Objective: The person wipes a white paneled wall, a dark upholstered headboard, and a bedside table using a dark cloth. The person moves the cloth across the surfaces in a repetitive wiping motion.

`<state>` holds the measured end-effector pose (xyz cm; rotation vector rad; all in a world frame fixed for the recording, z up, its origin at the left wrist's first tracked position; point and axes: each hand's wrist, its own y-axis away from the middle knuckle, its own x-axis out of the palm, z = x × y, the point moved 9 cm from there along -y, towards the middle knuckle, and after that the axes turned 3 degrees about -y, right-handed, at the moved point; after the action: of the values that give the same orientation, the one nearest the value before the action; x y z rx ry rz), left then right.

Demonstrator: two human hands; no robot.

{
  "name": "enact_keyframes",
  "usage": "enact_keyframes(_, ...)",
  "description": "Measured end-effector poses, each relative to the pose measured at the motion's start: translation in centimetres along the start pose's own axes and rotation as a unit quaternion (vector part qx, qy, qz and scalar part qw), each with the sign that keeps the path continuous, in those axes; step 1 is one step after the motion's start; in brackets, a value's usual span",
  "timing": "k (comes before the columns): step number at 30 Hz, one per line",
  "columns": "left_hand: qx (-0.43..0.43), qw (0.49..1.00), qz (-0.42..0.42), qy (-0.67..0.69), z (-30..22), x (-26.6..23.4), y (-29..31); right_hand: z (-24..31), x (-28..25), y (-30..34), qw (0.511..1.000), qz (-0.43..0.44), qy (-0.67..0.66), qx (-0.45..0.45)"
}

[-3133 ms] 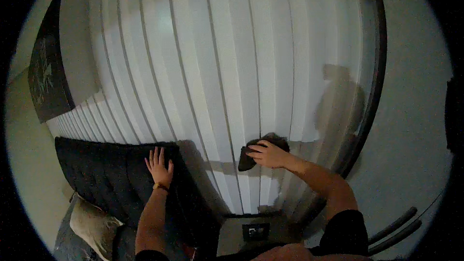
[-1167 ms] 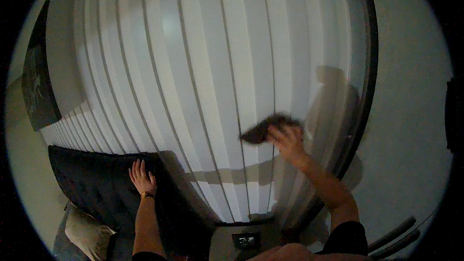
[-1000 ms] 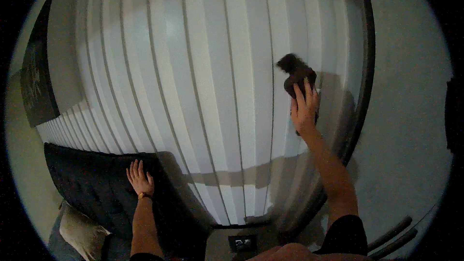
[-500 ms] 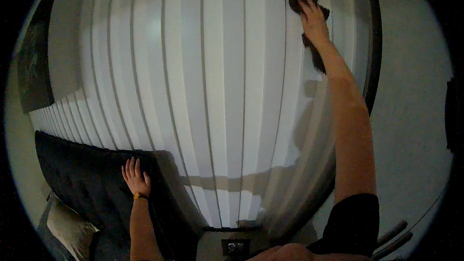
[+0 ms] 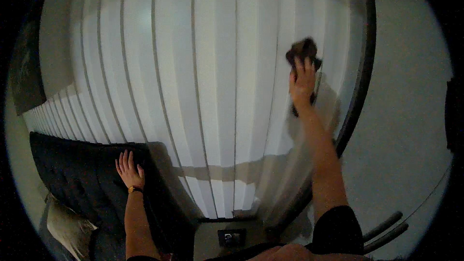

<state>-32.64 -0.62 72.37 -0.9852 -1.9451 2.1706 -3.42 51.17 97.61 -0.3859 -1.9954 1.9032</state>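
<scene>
My right hand (image 5: 303, 83) presses a dark brown cloth (image 5: 302, 49) against the white slatted wall panel (image 5: 217, 82), at its right part. The cloth bunches above and under the fingers, and some of it hangs below the palm. My left hand (image 5: 129, 171) rests with its fingers spread on top of the dark padded headboard (image 5: 82, 174), at the lower left. A band with a gold-coloured piece (image 5: 135, 189) circles the left wrist. Nothing is in the left hand.
A dark frame edge (image 5: 366, 67) bounds the panel on the right, with a plain grey wall (image 5: 411, 92) beyond. A light pillow (image 5: 70, 227) leans below the headboard. A small framed picture (image 5: 232, 238) sits low in the middle. A dark picture (image 5: 30, 67) hangs at the far left.
My right hand has moved down the panel with the cloth, and that arm is now more bent. The left hand stays on the headboard. The whole view has shifted slightly.
</scene>
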Motion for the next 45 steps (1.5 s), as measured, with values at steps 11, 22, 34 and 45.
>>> enact_keyframes(11, -0.005, 1.000, 0.012, 0.000, -0.2, 0.2, 0.5, 0.6, -2.3, 33.6, 0.948, 0.287, -0.009, -0.139)
enact_keyframes(22, -0.007, 1.000, 0.019, -0.013, -0.1, -0.3, 0.5, -8.3, -8.0, 13.5, 0.983, 0.046, -0.061, 0.167)
enact_keyframes(34, 0.002, 1.000, 0.002, -0.016, -0.8, -0.3, -0.1, -13.6, 0.2, -13.5, 0.999, 0.001, 0.025, -0.038)
enact_keyframes(45, 0.039, 0.999, -0.019, -0.033, 1.2, -0.5, -1.7, -11.6, -1.2, -14.7, 0.999, -0.023, -0.004, -0.041)
